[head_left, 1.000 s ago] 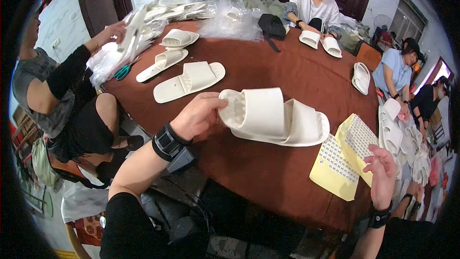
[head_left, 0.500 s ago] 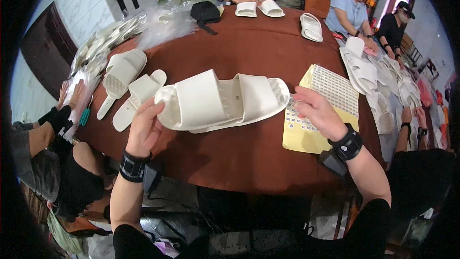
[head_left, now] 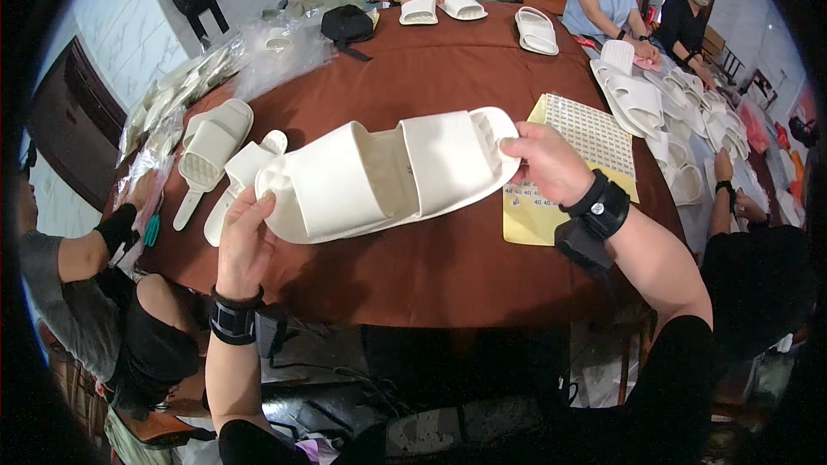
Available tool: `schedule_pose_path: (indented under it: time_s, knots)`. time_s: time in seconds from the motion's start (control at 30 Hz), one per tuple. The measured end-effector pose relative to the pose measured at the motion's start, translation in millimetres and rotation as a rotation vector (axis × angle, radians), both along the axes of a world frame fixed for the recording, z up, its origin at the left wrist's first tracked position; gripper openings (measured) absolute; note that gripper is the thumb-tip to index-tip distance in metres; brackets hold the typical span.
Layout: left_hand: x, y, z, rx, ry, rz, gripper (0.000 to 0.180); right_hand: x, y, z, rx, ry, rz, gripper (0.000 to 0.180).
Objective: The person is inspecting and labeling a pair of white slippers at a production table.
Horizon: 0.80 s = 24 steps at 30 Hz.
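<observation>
A pair of white open-toed slippers (head_left: 338, 179), one fitted into the other end to end, is held just above the brown tablecloth. My left hand (head_left: 242, 245) pinches the left end, its thumb on top. At the right end my right hand (head_left: 551, 164) is closed with the thumb over the insole and the fingers underneath, partly hidden. Below my right wrist and beyond it lies a yellow sheet of small printed stickers (head_left: 528, 222). More white slippers (head_left: 209, 149) rest on the table to the left of the held pair.
Clear plastic bags (head_left: 274, 63) heap along the left edge, near teal-handled scissors (head_left: 152, 231). A black cap (head_left: 347, 27) and several slippers (head_left: 536, 32) are at the far side. More slippers (head_left: 633, 102) crowd the right side. Co-workers sit around.
My right hand has closed on the slippers' right end, where its fingers were beside it before. The pair has tilted, right end higher, and looks more tightly nested.
</observation>
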<state>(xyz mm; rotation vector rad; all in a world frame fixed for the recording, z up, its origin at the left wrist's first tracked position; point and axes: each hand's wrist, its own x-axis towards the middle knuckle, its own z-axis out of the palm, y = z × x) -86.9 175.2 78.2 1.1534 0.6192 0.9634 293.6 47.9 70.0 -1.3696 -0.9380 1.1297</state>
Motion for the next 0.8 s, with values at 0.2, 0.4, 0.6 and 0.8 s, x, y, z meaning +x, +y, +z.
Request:
schedule_pose_path:
  time_s: [0.2,0.4,0.6,0.8]
  knots:
    - [-9.6,4.4,22.7,0.117,0.05,0.048,0.037,13.6,-18.7,32.5,0.21,0.037,-0.165,0.016]
    - [-18.0,20.7,40.1,0.17,0.034,0.111,0.036,34.4,-46.4,65.9,0.392,-0.051,-0.192,0.023]
    - [-0.8,26.7,49.1,0.315,0.108,0.081,0.025,35.9,-52.3,85.2,0.417,-0.25,-0.225,0.023]
    - [30.0,38.6,63.7,0.408,0.231,0.024,0.024,32.5,-16.6,87.8,0.432,-0.409,-0.097,0.036]
